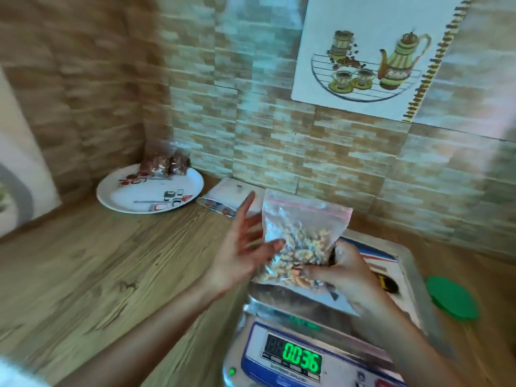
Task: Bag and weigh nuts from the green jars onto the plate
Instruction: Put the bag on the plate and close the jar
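Observation:
A clear zip bag of pale nuts (300,236) stands upright over the steel pan of the scale (410,275). My right hand (343,272) grips the bag's bottom right corner. My left hand (243,247) is spread, its fingers straight, with the thumb touching the bag's left side. The scale's green display (303,358) reads 0.036. A white patterned plate (150,191) lies at the back left with two bags of brown nuts (164,163) on its far edge.
A green jar lid (452,298) lies on the wooden counter to the right of the scale. A pack of empty zip bags (226,199) rests by the tiled wall behind my left hand. A white appliance stands at far left.

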{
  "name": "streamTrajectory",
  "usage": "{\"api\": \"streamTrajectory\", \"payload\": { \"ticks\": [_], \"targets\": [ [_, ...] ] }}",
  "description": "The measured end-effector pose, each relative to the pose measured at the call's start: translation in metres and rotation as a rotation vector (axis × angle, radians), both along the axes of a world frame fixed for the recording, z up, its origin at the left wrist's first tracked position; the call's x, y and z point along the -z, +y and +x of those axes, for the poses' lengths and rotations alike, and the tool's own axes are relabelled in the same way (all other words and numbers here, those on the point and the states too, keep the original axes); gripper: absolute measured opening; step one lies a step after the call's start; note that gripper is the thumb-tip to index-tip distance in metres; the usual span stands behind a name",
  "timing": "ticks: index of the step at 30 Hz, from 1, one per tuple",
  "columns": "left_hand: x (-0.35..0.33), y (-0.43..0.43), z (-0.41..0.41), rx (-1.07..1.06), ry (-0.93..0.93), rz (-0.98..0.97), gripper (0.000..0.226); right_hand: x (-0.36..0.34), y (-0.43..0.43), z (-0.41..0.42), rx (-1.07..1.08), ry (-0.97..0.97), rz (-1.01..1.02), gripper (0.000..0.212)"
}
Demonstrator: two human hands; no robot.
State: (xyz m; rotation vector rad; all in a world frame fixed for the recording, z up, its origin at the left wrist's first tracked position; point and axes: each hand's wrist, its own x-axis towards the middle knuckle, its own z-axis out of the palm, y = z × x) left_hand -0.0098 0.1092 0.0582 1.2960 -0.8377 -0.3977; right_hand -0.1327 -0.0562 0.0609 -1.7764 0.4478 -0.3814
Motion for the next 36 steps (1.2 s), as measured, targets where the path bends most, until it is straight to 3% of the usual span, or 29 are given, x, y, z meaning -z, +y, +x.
{"api": "streamTrajectory", "payload": {
  "ticks": [1,5,14,22,26,33,36],
  "targets": [
    [0.005,0.008,0.003,-0.002,0.002,0.039,0.089,-0.002,0.006,0.009,-0.015,-0.011,0.018,0.042],
    [0.016,0.043,0.028,-0.003,0.006,0.094,0.055,-0.015,0.036,0.057,-0.099,-0.026,0.021,0.036],
    [0.019,0.113,0.138,-0.101,0.033,0.152,0.041,-0.014,0.099,0.183,-0.176,0.013,0.03,0.033],
    [0.037,0.145,0.259,-0.269,-0.083,0.225,0.044,0.007,0.134,0.313,-0.09,-0.032,0.111,0.034],
    [0.052,0.145,0.311,-0.248,-0.273,0.367,0.053,0.024,0.135,0.369,0.02,-0.122,0.086,0.03],
    [0.068,0.102,0.388,-0.202,-0.383,0.36,0.053,0.053,0.11,0.47,0.139,-0.13,0.112,0.031],
    [0.081,0.079,0.42,-0.186,-0.431,0.45,0.072,0.068,0.094,0.506,0.179,-0.104,0.166,0.032]
  ]
}}
